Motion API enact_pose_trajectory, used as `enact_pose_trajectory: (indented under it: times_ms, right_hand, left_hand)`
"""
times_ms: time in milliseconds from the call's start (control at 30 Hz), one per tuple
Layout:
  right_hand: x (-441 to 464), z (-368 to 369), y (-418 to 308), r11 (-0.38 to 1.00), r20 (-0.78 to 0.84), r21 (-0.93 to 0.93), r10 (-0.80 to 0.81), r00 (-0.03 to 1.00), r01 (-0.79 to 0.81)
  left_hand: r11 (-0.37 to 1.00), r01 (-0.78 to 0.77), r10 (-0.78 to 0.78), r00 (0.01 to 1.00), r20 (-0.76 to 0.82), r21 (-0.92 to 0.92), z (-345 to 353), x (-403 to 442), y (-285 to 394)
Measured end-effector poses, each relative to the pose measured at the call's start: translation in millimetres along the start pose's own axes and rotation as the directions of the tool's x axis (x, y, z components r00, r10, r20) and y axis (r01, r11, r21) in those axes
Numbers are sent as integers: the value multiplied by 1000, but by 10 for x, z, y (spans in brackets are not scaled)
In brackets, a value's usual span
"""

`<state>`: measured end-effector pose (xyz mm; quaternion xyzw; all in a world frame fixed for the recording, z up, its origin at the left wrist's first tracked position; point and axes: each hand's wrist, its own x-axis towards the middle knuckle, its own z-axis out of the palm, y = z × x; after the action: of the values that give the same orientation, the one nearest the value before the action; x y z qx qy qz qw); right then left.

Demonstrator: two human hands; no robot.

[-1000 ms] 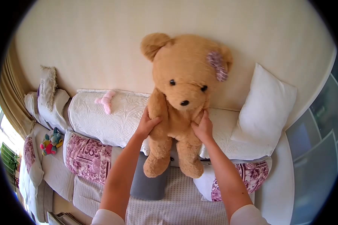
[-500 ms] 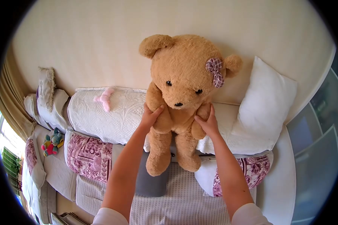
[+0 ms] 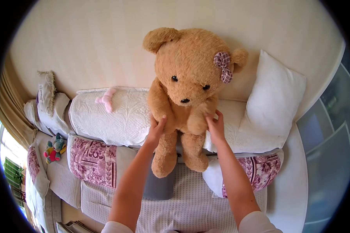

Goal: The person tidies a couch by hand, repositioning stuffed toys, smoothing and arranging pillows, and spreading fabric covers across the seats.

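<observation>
Seating a large tan plush teddy bear [image 3: 186, 91] against a pale wall [image 3: 105, 46].
The bear sits upright on the sofa back's white quilted cover [image 3: 109, 124], legs hanging in front, left of a plain white rectangular cushion [image 3: 276, 95]. The left hand [image 3: 155, 131] is part-open at one paw; whether it grips cannot be told. The right hand [image 3: 216, 128] has thumb and fingers spread beside the other paw, with no closed hold. Good practice: support both sides evenly, centre the weight, and release only once the bear balances.
</observation>
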<state>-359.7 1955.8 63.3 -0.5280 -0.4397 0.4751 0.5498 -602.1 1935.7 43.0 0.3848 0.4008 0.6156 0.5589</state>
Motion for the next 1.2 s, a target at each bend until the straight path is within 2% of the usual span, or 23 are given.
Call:
enact_pose_trajectory:
  times_ms: [33, 67, 100, 133, 267, 367, 433, 467, 533, 567, 600, 633, 667, 700, 767, 800, 833, 867, 967, 1033, 1100, 1133, 1200]
  right_hand:
    - [10, 101, 47, 1000, 0, 1, 1, 1000, -1]
    - [36, 207, 94, 959, -54, -264, -121, 991, 103]
    - [62, 267, 121, 838, -73, -515, -250, 965, 178]
    - [101, 281, 124, 848, -65, -510, -206, 977, 145]
    - [138, 227, -46, 818, -44, -567, -147, 988, 97]
    - [97, 66, -161, 823, -39, -565, -98, 994, 59]
    - [88, -39, -165, 819, -20, -548, -213, 977, 168]
    - [46, -79, -250, 834, -2, -526, -198, 980, 167]
    - [49, -159, -304, 805, -20, -575, -187, 982, 142]
    - [50, -181, -329, 774, -35, -622, -178, 983, 118]
    - [50, -195, -350, 774, -36, -622, -178, 983, 117]
    - [54, -206, -377, 738, 7, -637, -284, 959, 223]
    - [58, -218, -410, 690, 52, -646, -386, 921, 326]
    - [51, -205, -460, 689, 52, -646, -389, 920, 328]
    - [58, -139, -549, 591, 104, -601, -609, 786, 538]
    - [102, -90, -588, 588, 105, -601, -613, 783, 541]
    - [167, -28, -648, 793, 10, -323, -544, 839, 517]
    - [220, 29, -733, 896, -50, -1, -443, 895, 443]
    - [333, 77, -1088, 851, -26, 103, -515, 857, 515]
    - [388, 86, -1252, 843, 21, 109, -532, 847, 527]
    - [514, 121, -1299, 797, 63, -76, -596, 801, 599]
    - [582, 154, -1315, 795, 66, -75, -599, 798, 603]
    - [585, 283, -1417, 662, 92, -164, -728, 680, 731]
  left_hand:
    - [1000, 0, 0, 1000, 0, 1, 7, 41, -50]
    - [993, -28, 29, 1000, -9, 112, 18, 103, -103]
    - [974, -54, 59, 998, -14, 221, 6, 153, -145]
    - [958, 0, 9, 1000, -30, 287, -28, 184, -180]
    - [966, 72, -76, 997, 6, 250, -34, 93, 130]
    - [970, -10, 6, 1000, 18, 244, -173, 106, 118]
    - [937, -61, 118, 982, -146, 345, -211, 124, 86]
    - [937, -61, 117, 983, -143, 343, -205, 112, 130]
    - [675, -130, 390, 899, -201, 726, -194, 105, 222]
    - [675, -131, 389, 900, -199, 726, -165, 106, 259]
    - [560, -206, 512, 848, -140, 803, -128, 113, 295]
    - [428, -268, 621, 781, -65, 863, -88, 128, 338]
    - [449, -340, 624, 781, -18, 826, -1, 117, 440]
    - [449, -342, 626, 779, -17, 825, 74, 116, 526]
    - [374, -469, 664, 738, 123, 800, 215, 147, 675]
    - [373, -472, 667, 735, 123, 798, 288, 187, 732]
    - [526, -465, 614, 787, 61, 712, 361, 232, 790]
    - [662, -441, 547, 837, 11, 606, 407, 278, 841]
    - [750, -416, 488, 873, -5, 515, 473, 412, 1042]
    - [728, -459, 519, 854, 27, 509, 559, 494, 1151]
    - [856, -402, 445, 893, -67, 324, 679, 581, 1284]
    - [855, -406, 449, 891, -70, 323, 707, 645, 1359]
    - [906, -399, 392, 917, 78, 142, 733, 754, 1447]
